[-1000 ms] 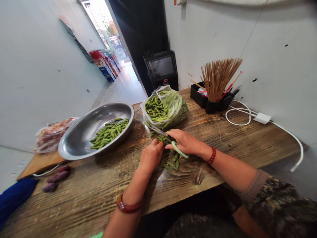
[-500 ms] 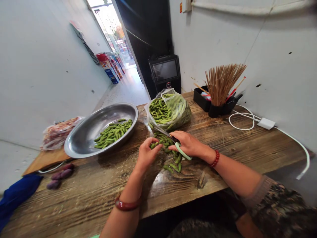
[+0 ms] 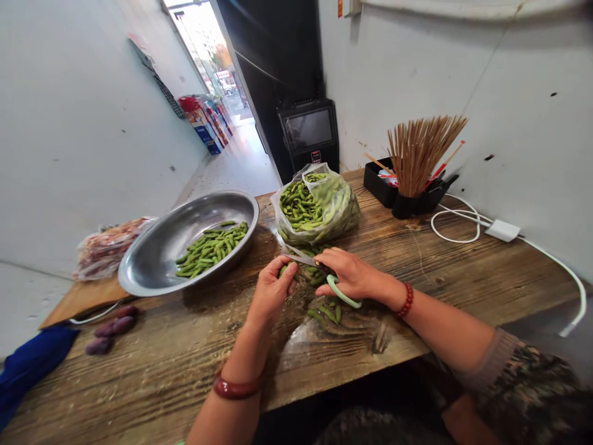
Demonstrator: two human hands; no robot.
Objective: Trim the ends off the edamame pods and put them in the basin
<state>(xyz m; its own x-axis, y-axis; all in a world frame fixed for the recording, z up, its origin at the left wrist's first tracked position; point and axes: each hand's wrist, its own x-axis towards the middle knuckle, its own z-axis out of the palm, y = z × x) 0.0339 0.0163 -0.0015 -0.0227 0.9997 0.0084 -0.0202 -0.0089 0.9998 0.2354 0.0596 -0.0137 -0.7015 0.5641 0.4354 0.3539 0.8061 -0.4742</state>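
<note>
My left hand is closed in a pinch on an edamame pod, mostly hidden by the fingers. In my right hand is a pair of scissors with pale green handles, its blades spread and reaching to the pod at my left fingertips. Loose edamame pods lie on the table below my right hand. Just beyond both hands stands a clear plastic bag full of pods. More pods rest in the wide metal basin to the left.
Behind the basin lies a bag of reddish food. Several purple tubers and a blue cloth are at the left. A black holder with wooden skewers and a white cable occupy the right side of the wooden table.
The scissors have swung toward my left hand, their blades now at its fingertips. My left fingers have closed more tightly around the pod.
</note>
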